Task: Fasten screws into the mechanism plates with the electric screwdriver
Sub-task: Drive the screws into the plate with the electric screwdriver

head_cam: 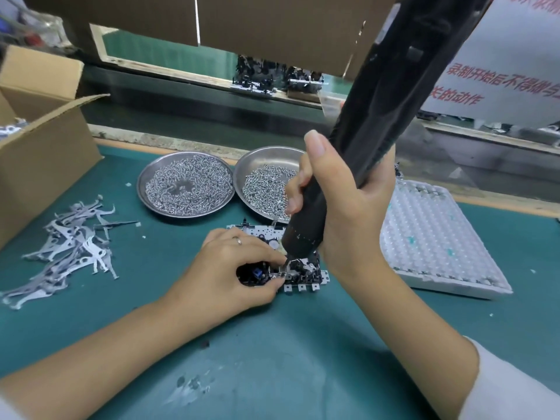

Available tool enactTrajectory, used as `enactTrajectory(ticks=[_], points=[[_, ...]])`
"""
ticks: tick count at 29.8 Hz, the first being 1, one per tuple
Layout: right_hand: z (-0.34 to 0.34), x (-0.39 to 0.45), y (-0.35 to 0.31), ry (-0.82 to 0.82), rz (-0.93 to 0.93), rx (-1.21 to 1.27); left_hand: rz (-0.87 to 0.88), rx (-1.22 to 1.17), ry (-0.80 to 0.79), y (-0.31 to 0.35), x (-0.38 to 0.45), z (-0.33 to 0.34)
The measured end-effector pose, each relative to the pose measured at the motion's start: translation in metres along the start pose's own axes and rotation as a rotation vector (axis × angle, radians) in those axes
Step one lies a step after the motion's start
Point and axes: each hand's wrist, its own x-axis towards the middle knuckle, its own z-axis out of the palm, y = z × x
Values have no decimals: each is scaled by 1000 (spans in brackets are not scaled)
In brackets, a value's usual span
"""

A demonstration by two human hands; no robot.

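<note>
A white and black mechanism plate (pixel 303 281) lies on the green mat in the middle. My left hand (pixel 230 274) rests on its left part, and its fingers pinch the plate near the driver's tip. My right hand (pixel 342 213) grips the black electric screwdriver (pixel 372 116), which leans to the upper right. The driver's tip stands on the plate beside my left fingertips. Two steel dishes hold screws: the left dish (pixel 185 184) and the right dish (pixel 266 183), partly hidden by my right hand.
A heap of flat grey metal levers (pixel 69 250) lies at the left. An open cardboard box (pixel 39 147) stands at the far left. A white dimpled tray (pixel 436 241) sits at the right. A conveyor belt (pixel 212 104) with more mechanisms runs behind the mat.
</note>
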Motion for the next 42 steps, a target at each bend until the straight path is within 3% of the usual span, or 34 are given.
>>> enactTrajectory(ticks=[42], points=[[3, -9, 10, -40, -23, 16, -20, -12, -11, 3, 0, -1]])
